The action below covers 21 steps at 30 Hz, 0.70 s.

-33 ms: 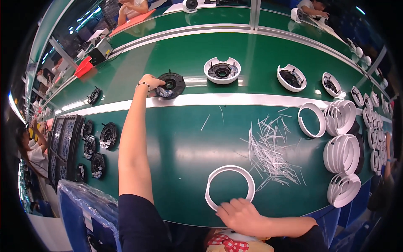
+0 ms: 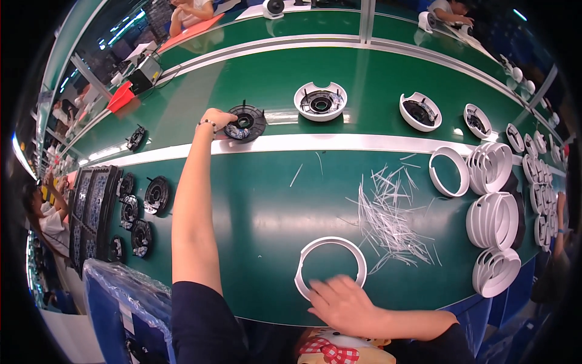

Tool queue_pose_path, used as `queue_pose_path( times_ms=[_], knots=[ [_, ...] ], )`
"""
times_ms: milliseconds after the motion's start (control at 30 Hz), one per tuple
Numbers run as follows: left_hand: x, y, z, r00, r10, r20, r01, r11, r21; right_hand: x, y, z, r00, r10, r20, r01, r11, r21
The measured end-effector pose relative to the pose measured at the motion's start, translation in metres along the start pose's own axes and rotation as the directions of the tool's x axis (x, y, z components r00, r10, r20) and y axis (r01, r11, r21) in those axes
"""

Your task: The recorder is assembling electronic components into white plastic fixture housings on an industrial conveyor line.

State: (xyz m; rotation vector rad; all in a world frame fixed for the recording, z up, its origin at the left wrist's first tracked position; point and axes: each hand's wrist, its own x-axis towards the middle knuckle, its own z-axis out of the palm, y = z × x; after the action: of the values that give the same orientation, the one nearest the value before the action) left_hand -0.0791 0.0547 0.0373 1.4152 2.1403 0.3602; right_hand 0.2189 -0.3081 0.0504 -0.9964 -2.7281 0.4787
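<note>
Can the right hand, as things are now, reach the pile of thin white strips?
Probably yes: the thin white strips lie uncovered ahead of the right hand; only the white ring seems partly between.

Pale glare washed across bench; right fingers blurred; fisheye edges bowed, corners blackened; strip lights blazed upper left.

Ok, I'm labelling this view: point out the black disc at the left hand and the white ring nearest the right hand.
Black disc (image 2: 254, 124): head view, on its face, right of centre.
White ring (image 2: 330, 241): head view, on its far rim.
</note>
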Motion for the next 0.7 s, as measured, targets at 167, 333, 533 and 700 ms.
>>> queue_pose_path(
  times_ms=[167,333,533,700],
  knots=[
    [-0.048,-0.004,0.012,0.992,0.012,0.124,0.104,0.467,-0.878,0.021,0.025,-0.023,0.970,0.211,0.123,-0.215,0.976,0.021],
    [-0.118,-0.010,0.052,0.944,0.314,0.098,0.132,-0.088,-0.987,0.020,0.032,-0.023,0.978,0.177,0.113,-0.186,0.979,0.077],
    [-0.231,0.016,0.103,0.921,0.379,-0.083,-0.028,-0.148,-0.989,0.036,0.061,-0.016,0.641,0.591,-0.490,0.133,0.543,0.829],
    [-0.295,0.017,0.137,0.812,0.547,0.206,0.257,-0.018,-0.966,0.045,0.063,-0.010,0.586,0.733,-0.345,0.238,0.251,0.938]
  ],
)
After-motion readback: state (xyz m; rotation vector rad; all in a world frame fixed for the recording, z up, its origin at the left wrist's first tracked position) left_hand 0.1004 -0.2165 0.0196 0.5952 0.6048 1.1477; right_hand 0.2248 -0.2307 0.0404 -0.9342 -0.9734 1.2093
